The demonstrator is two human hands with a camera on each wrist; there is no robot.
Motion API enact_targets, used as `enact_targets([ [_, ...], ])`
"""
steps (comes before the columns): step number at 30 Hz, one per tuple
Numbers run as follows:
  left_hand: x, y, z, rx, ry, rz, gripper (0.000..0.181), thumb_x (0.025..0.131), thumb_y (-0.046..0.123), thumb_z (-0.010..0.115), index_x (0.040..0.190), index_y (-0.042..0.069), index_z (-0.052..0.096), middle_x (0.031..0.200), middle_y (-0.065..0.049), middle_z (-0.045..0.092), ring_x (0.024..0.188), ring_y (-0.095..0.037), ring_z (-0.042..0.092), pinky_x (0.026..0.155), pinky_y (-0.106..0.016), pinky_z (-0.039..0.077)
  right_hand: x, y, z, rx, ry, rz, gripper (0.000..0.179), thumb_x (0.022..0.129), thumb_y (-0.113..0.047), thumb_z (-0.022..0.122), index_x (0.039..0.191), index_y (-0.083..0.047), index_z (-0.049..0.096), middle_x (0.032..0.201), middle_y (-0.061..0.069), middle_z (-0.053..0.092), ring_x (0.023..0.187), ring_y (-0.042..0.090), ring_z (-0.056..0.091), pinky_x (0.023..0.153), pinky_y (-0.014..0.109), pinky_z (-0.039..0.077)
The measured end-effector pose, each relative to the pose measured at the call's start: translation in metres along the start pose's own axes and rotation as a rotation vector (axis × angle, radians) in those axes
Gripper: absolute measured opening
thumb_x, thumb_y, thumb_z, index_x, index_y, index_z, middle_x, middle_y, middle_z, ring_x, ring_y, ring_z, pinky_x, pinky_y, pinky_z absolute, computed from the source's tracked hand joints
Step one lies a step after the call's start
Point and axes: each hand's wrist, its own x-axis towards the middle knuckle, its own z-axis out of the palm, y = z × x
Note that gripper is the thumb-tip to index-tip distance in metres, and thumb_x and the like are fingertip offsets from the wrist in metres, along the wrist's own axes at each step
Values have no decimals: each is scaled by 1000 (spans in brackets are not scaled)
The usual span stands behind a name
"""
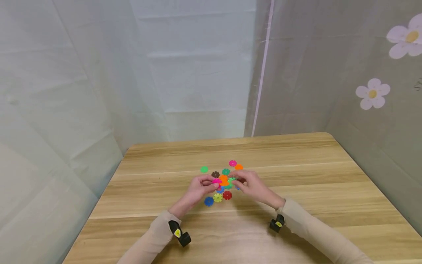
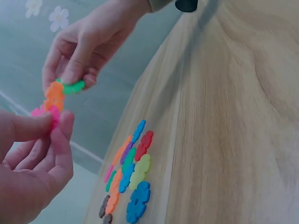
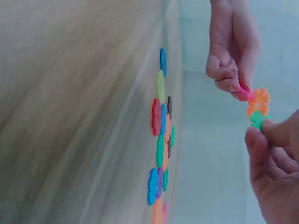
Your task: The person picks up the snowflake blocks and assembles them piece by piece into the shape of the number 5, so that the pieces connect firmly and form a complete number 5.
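Observation:
Three notched plastic snowflake discs are joined in a short chain, held up above the table between both hands. My left hand (image 1: 196, 189) pinches the pink disc (image 2: 55, 115) at one end between thumb and fingers. At the other end, the green disc (image 2: 73, 87) is pinched by my right hand (image 1: 254, 186). Between them the orange disc (image 3: 259, 101) links the two, with no finger gripping it in the right wrist view. My fingertips cover parts of the pink and green discs.
Loose discs lie on the wooden table (image 1: 158, 205) under and around the hands, among them a blue disc (image 1: 208, 201), a yellow-green disc (image 1: 217, 198) and a red disc (image 1: 227, 195). A light curtain (image 1: 197, 73) hangs behind the table's far edge.

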Motion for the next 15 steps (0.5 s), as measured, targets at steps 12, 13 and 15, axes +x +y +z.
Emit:
enact_targets([
  [12, -1, 10, 8, 108, -30, 170, 15, 90, 0, 64, 88, -13, 59, 88, -37, 65, 69, -15, 69, 79, -53, 55, -2, -10, 1, 121, 49, 82, 4, 90, 4, 61, 89, 0, 61, 78, 12, 66, 59, 15, 55, 48, 16, 44],
  [13, -1, 10, 9, 117, -33, 178, 14, 90, 0, 64, 88, -13, 59, 87, -36, 65, 68, -16, 69, 79, -53, 56, -2, -10, 1, 123, 48, 91, 5, 90, 5, 61, 88, 1, 61, 76, 13, 65, 58, 13, 53, 47, 15, 43],
  [15, -1, 11, 10, 137, -34, 192, 14, 89, 0, 65, 86, -12, 59, 84, -35, 66, 67, -16, 69, 77, -52, 56, -2, -14, 1, 133, 54, 100, 5, 90, 7, 60, 87, 3, 60, 75, 13, 64, 58, 9, 52, 46, 15, 41],
])
